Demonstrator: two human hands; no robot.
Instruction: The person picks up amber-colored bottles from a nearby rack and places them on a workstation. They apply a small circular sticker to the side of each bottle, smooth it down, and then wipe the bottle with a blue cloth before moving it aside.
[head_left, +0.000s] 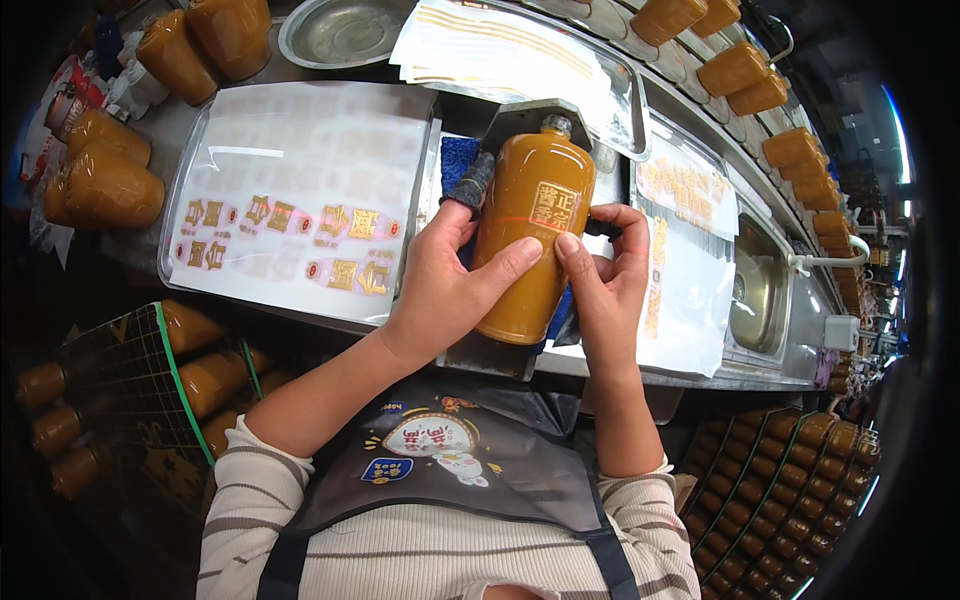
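Observation:
A glossy amber-brown glazed bottle (517, 292) lies tilted on a metal stand (487, 358) lined with blue cloth (457, 159), its bare neck pointing away from me. A square gold decal (553, 203) with characters sits on its upper side, and a thin red light line crosses it. My left hand (450, 281) holds the bottle's left side; the thumb lies on the front and a dark cover wraps a fingertip. My right hand (611, 281) grips the right side, its thumb just below the decal. A black cover shows on one of its curled fingers.
On the left, a tray (166, 247) carries a wet sheet of gold decals (349, 274). More decal sheets (686, 300) lie to the right, beside a sink (757, 289). A metal basin (341, 34) stands behind. Brown bottles (112, 187) crowd the left, and strapped stacks (780, 480) flank me.

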